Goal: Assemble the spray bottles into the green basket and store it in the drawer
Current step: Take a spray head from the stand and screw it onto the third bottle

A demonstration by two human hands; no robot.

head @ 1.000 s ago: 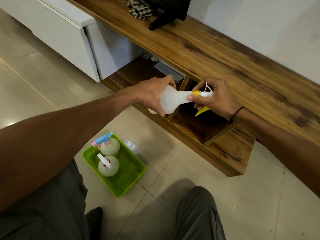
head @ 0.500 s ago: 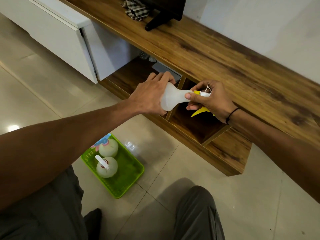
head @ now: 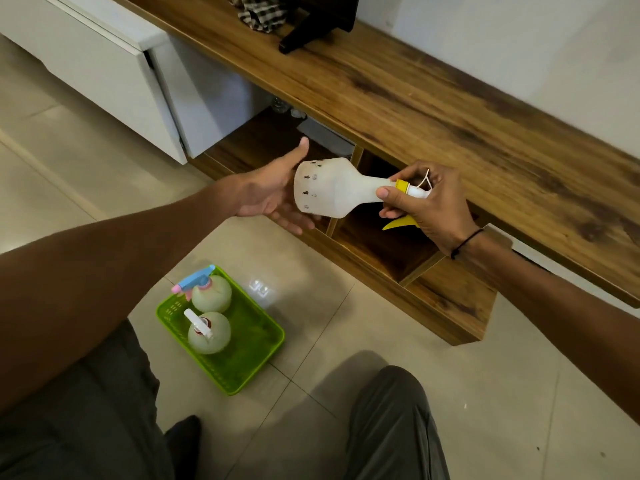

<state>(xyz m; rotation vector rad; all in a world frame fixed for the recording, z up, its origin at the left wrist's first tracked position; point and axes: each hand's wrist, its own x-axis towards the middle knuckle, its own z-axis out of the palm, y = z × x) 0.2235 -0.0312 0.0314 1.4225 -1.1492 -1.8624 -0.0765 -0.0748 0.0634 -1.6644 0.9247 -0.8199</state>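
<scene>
Green basket (head: pixel 266 344) holds two spray bottles (head: pixel 209 320) — right hand (head: pixel 429 202) grips a third (head: pixel 332 188), left hand (head: pixel 273 195) open-fingered.

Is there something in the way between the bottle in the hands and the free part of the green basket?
Nothing visible blocks it. The white spray bottle, held at its neck by the right hand, is above open floor. In the green basket, two bottles fill the left side; the right side is free.

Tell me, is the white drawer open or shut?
Open: the white drawer stands pulled out from the wooden cabinet, its side panel showing.
</scene>
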